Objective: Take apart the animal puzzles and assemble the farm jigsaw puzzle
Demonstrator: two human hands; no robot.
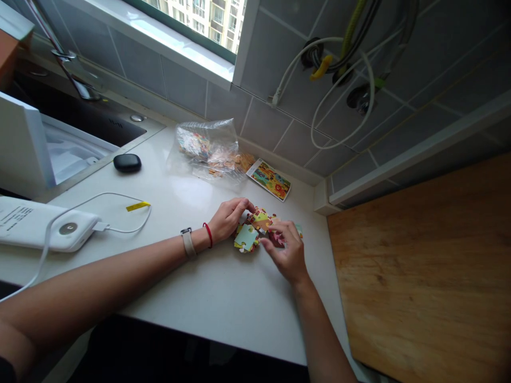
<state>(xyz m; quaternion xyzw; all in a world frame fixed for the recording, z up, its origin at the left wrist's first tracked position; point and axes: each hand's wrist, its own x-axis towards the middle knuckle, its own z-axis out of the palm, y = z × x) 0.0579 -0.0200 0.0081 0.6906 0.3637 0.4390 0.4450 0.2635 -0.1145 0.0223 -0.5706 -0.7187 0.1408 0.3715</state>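
A small heap of colourful jigsaw puzzle pieces (246,238) lies on the white countertop, some overlapping. My left hand (228,221) rests against the heap's upper left side, its fingers stretched out and touching the pieces; its thumb is partly hidden. Over the right side of the heap is my right hand (290,255), with thumb and forefinger curved and apart. Pink and brown pieces show beneath its fingers, and no piece is clearly gripped. Behind the heap lies a picture card (270,180) with a jungle scene.
A clear plastic bag (207,149) of more pieces lies near the tiled wall. At left are a black case (127,163), a white power bank (48,223) with a looping cable, and a sink (99,119). A wooden board (423,266) borders the counter's right side.
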